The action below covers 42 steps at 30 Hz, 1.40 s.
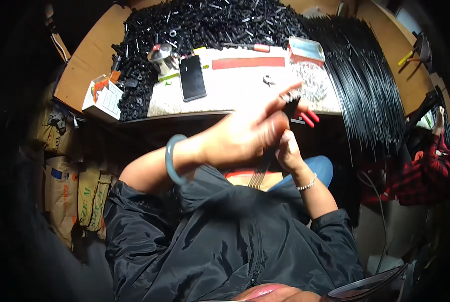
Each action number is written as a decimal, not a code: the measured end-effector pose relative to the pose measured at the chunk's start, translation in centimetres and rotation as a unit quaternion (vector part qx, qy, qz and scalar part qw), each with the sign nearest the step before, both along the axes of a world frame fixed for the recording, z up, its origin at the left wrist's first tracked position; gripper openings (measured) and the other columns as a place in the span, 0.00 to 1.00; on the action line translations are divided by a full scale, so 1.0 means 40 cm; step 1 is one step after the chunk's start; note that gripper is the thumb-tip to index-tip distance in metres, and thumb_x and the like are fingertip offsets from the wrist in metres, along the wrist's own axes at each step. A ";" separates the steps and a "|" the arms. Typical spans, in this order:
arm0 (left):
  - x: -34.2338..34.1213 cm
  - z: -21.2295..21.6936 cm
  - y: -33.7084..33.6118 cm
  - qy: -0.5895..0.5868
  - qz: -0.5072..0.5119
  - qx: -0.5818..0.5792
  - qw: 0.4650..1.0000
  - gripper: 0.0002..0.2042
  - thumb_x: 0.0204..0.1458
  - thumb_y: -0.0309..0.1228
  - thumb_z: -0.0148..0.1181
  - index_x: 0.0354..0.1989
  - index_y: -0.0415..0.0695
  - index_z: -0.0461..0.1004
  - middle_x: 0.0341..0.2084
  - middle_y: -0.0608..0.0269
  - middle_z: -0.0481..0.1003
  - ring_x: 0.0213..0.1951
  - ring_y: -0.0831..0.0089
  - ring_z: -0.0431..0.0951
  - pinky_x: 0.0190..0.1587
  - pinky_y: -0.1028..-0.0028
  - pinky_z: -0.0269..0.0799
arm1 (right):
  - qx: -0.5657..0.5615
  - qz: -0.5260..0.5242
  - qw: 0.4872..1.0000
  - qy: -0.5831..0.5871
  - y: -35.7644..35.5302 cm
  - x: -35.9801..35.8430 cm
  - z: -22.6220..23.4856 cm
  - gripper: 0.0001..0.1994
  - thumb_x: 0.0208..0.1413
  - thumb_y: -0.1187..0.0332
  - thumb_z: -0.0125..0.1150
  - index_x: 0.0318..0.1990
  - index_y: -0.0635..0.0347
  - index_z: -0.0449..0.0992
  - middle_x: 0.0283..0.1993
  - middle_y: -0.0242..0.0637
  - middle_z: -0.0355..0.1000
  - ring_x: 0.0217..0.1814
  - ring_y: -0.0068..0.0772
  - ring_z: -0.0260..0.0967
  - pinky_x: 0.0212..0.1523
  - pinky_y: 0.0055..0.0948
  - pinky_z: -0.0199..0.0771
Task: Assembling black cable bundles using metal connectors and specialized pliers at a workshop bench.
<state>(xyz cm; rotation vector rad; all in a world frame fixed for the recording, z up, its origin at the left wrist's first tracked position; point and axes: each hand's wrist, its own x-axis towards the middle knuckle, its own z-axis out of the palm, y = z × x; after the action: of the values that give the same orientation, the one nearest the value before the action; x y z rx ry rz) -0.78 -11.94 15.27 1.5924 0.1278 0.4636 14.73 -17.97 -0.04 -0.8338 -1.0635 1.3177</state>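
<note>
Two hands meet below counter [245, 108] edge. Right hand [288, 151] grip closed round bundle of thin black rods [263, 168]. Left hand [245, 136] blurred, fingers spread over rod tops; grip unclear. Step looks like evening up rods. Next move needs steady hold.

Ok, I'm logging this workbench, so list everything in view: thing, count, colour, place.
small parts heap: one, black, back of table
thin rods: many, black, fanned over right table edge
phone: one, black, on pale mat
mat: one, off-white, table front
strip: one, red, on mat
metal bits: pile, silver, right of mat
small box: one, white and orange, left table edge
sacks: several, brown, floor at left
left hand: blurred, grey-blue bangle on wrist
right hand: grips bundle of rods, beaded bracelet on wrist
</note>
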 end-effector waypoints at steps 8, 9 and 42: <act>0.001 -0.029 -0.054 -0.008 -0.210 0.091 0.973 0.41 0.52 0.38 0.58 0.66 0.37 0.37 0.51 0.41 0.65 0.55 0.57 0.66 0.58 0.68 0.59 | -0.086 0.021 0.993 0.077 -0.032 -0.015 0.001 0.24 0.57 0.48 0.48 0.33 0.67 0.71 0.19 0.32 0.65 0.21 0.23 0.65 0.27 0.26 0.73; 0.004 -0.049 -0.053 -0.042 -0.245 0.050 0.967 0.40 0.53 0.38 0.57 0.66 0.37 0.37 0.52 0.42 0.64 0.55 0.58 0.66 0.58 0.68 0.59 | -0.103 0.006 0.993 0.054 -0.025 -0.014 0.002 0.25 0.59 0.49 0.45 0.32 0.68 0.71 0.17 0.32 0.63 0.19 0.22 0.63 0.25 0.25 0.72; 0.268 -0.197 0.888 0.538 0.328 0.151 0.762 0.21 0.51 0.43 0.49 0.30 0.34 0.77 0.23 0.51 0.78 0.24 0.63 0.80 0.33 0.68 0.76 | -0.154 -0.017 0.988 0.029 0.040 0.054 -0.069 0.22 0.63 0.54 0.40 0.32 0.69 0.67 0.15 0.35 0.61 0.14 0.23 0.61 0.19 0.26 0.71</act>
<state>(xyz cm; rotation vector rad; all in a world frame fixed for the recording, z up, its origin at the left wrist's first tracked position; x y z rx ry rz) 9.94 23.58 7.39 1.9367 1.6031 0.0154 16.90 -16.36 -2.80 -1.0303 -0.8077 1.4901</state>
